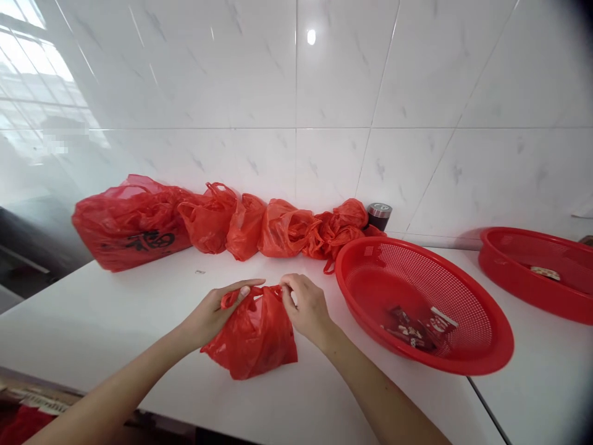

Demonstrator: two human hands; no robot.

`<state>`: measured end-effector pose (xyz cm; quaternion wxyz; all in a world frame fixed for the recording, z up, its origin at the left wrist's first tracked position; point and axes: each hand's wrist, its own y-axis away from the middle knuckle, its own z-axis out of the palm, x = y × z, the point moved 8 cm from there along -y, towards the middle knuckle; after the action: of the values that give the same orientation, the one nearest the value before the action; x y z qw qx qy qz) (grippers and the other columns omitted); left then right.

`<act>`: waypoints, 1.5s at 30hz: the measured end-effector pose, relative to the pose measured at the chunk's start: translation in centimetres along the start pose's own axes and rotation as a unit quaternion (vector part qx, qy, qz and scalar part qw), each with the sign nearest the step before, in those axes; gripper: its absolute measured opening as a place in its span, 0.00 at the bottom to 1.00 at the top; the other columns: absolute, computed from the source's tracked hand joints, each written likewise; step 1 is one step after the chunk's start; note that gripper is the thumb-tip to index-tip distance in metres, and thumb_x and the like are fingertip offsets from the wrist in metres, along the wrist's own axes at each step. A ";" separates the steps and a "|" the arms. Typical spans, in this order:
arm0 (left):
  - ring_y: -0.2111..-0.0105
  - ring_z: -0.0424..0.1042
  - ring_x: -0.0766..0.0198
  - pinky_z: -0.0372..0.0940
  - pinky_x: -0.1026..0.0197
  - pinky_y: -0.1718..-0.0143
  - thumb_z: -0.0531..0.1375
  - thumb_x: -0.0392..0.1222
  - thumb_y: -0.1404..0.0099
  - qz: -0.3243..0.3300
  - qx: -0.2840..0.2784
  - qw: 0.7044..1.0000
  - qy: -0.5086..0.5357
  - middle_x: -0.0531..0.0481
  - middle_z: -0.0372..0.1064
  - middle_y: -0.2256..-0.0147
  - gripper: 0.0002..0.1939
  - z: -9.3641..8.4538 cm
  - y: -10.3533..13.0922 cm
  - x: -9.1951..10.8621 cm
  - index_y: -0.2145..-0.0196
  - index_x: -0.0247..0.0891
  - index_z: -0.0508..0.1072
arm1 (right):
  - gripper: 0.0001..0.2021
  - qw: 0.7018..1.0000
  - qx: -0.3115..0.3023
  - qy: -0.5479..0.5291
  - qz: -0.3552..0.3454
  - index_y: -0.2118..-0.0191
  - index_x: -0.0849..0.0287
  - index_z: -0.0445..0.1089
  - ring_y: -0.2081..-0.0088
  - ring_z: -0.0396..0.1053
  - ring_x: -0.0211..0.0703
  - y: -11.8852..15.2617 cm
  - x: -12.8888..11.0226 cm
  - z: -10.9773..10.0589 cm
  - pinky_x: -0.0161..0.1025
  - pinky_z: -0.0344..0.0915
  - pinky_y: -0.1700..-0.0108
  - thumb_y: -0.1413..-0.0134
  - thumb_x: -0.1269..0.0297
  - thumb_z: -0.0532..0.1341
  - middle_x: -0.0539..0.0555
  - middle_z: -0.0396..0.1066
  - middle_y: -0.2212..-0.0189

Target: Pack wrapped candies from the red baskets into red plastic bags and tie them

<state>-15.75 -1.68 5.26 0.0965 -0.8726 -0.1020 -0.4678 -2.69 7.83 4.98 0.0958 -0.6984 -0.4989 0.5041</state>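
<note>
A red plastic bag [259, 340] stands on the white table in front of me, filled with something I cannot make out. At its upper left, my left hand [217, 312] grips a handle loop between thumb and fingers. My right hand [308, 306] pinches the bag's top on the other side, its fingers closed on the plastic. Between the two hands the top of the bag is gathered and partly gapes.
Behind, along the tiled wall, several red bags [285, 228] stand in a row beside a larger red bag [134, 225]. A dark tumbler [378, 216] stands past them. To the right, a red basket [463, 296] holds several small packets [412, 327]; farther right is another red basket [514, 272].
</note>
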 end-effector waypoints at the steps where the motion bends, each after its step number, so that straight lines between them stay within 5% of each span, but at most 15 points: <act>1: 0.44 0.64 0.53 0.58 0.53 0.42 0.50 0.55 0.32 -0.007 0.004 1.000 0.010 0.48 0.70 0.46 0.22 -0.1 0.1 -0.5 0.46 0.46 0.71 | 0.09 0.998 0.001 0.049 -0.025 0.61 0.56 0.65 0.65 0.65 0.43 0.1 0.1 0.2 0.38 0.59 0.63 0.42 0.73 0.50 0.53 0.70 0.67; 4: 0.48 0.68 0.53 0.64 0.54 0.48 0.49 0.58 0.32 -0.034 0.024 0.999 0.024 0.46 0.71 0.48 0.23 -1.1 0.5 -2.5 0.49 0.43 0.73 | 0.14 0.991 -0.026 0.127 -0.035 0.59 0.57 0.68 0.63 0.65 0.45 0.7 2.1 1.1 0.39 0.59 0.62 0.44 0.77 0.50 0.55 0.71 0.66; 8: 0.60 0.71 0.52 0.70 0.53 0.63 0.51 0.64 0.37 -0.139 0.102 0.985 0.022 0.41 0.76 0.61 0.27 -4.0 1.6 -8.3 0.61 0.38 0.75 | 0.11 0.988 -0.059 0.135 0.055 0.66 0.56 0.69 0.64 0.65 0.44 2.9 7.1 1.8 0.38 0.58 0.63 0.48 0.78 0.52 0.53 0.71 0.68; 12: 0.60 0.72 0.53 0.69 0.51 0.57 0.54 0.64 0.39 -0.206 0.107 0.969 0.079 0.42 0.76 0.64 0.26 -4.1 1.7 -13.1 0.65 0.36 0.73 | 0.10 0.980 -0.094 0.096 0.148 0.69 0.56 0.68 0.69 0.65 0.40 4.8 10.3 2.9 0.35 0.58 0.66 0.49 0.76 0.52 0.50 0.69 0.72; 18: 0.55 0.71 0.55 0.66 0.55 0.53 0.45 0.65 0.35 -0.110 0.155 0.981 0.037 0.43 0.72 0.57 0.26 -1.4 -1.5 -11.1 0.63 0.39 0.68 | 0.16 0.970 -0.054 0.008 0.236 0.47 0.51 0.62 0.62 0.69 0.40 4.5 9.5 4.0 0.38 0.63 0.59 0.39 0.56 0.52 0.54 0.67 0.54; 21: 0.67 0.73 0.60 0.67 0.60 0.66 0.38 0.61 0.31 -0.093 0.107 0.987 -0.079 0.49 0.73 0.66 0.24 1.6 -2.9 -10.1 0.65 0.42 0.63 | 0.20 0.962 -0.125 -0.001 0.245 0.46 0.50 0.62 0.65 0.69 0.41 5.1 8.9 6.2 0.38 0.62 0.61 0.43 0.54 0.58 0.51 0.70 0.61; 25: 0.76 0.69 0.61 0.60 0.62 0.72 0.40 0.54 0.30 -0.115 0.074 0.970 -0.203 0.53 0.68 0.77 0.18 3.2 -3.6 -11.2 0.66 0.44 0.62 | 0.14 0.950 -0.179 -0.026 0.256 0.52 0.51 0.64 0.72 0.66 0.39 6.1 10.1 7.3 0.33 0.59 0.69 0.45 0.66 0.57 0.46 0.68 0.73; 29: 0.72 0.71 0.57 0.57 0.60 0.70 0.50 0.46 0.34 -0.117 0.039 0.943 -0.308 0.49 0.73 0.69 0.07 2.8 -4.3 -12.8 0.62 0.45 0.66 | 0.12 0.952 -0.174 -0.021 0.252 0.58 0.52 0.67 0.73 0.64 0.36 6.0 11.2 6.1 0.31 0.57 0.70 0.48 0.72 0.57 0.45 0.66 0.75; 36: 0.65 0.72 0.54 0.58 0.58 0.67 0.47 0.43 0.33 -0.129 0.023 0.912 -0.389 0.44 0.73 0.61 0.11 2.4 -5.2 -14.5 0.59 0.44 0.68 | 0.13 0.956 -0.169 0.009 0.239 0.58 0.51 0.67 0.65 0.68 0.38 6.0 11.4 6.0 0.33 0.58 0.64 0.48 0.73 0.56 0.48 0.71 0.64; 40: 0.62 0.72 0.52 0.58 0.57 0.66 0.46 0.46 0.33 -0.157 0.034 0.915 -0.370 0.45 0.73 0.59 0.14 1.1 -4.6 -15.1 0.58 0.46 0.69 | 0.09 0.952 -0.170 0.012 0.256 0.59 0.50 0.66 0.74 0.64 0.38 6.2 11.4 6.1 0.32 0.55 0.70 0.47 0.66 0.59 0.45 0.67 0.76; 45: 0.70 0.69 0.54 0.57 0.57 0.69 0.44 0.57 0.34 -0.214 0.039 0.933 -0.285 0.47 0.71 0.70 0.21 -1.5 -4.2 -16.0 0.67 0.45 0.71 | 0.08 0.954 -0.163 -0.025 0.249 0.62 0.50 0.65 0.79 0.58 0.37 5.9 9.8 6.4 0.32 0.51 0.74 0.47 0.55 0.61 0.42 0.60 0.83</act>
<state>-26.73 0.56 -6.99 -0.0055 -0.9223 -0.3278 -0.2046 -4.35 10.37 -7.74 -0.1605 -0.7937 -0.3863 0.4417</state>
